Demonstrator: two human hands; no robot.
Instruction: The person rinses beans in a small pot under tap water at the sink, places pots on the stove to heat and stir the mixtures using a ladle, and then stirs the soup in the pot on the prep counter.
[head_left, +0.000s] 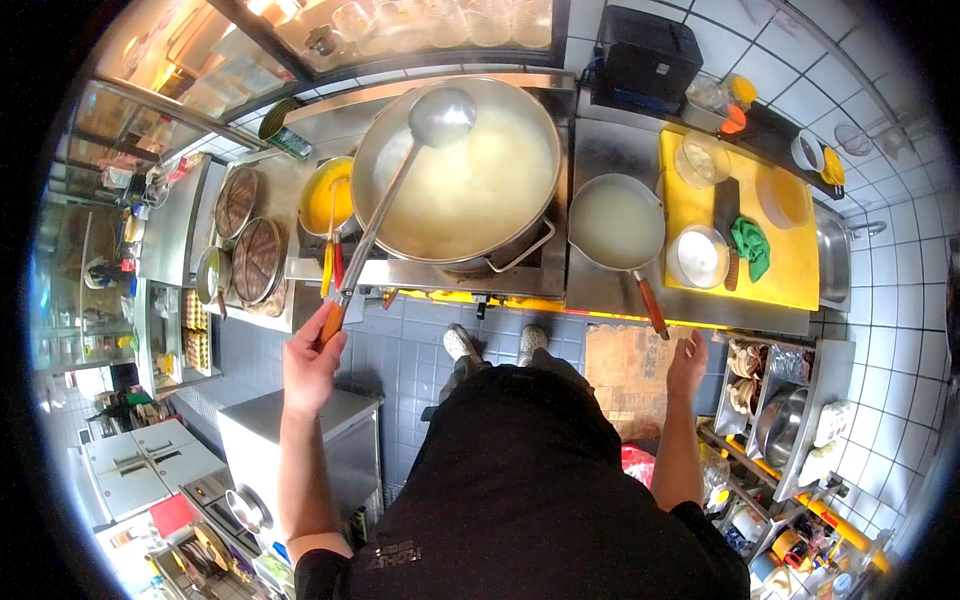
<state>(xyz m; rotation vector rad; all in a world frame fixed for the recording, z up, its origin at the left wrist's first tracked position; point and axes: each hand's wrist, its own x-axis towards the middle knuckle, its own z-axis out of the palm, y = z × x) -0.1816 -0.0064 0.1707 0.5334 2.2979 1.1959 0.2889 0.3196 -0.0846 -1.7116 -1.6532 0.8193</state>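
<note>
My left hand [313, 362] is wrapped round the wooden grip of a long-handled metal ladle [384, 203]. The ladle's bowl hangs over the far part of a large pot [374, 228] of steaming, cloudy pale liquid. To the right of that pot, a saucepan [616, 222] holds more whitish liquid, its wooden handle pointing towards me. My right hand [686, 365] is just right of the handle's end, apparently not touching it, with loosely bent fingers and nothing seen in them.
Left of the pot are a yellow-filled pan [327, 200] and round woven lids [259, 262]. A yellow board [790, 262] on the right carries bowls, a cleaver [726, 205] and a green cloth [750, 248]. Cardboard [628, 375] lies on the floor; a shelf rack [822, 380] stands right.
</note>
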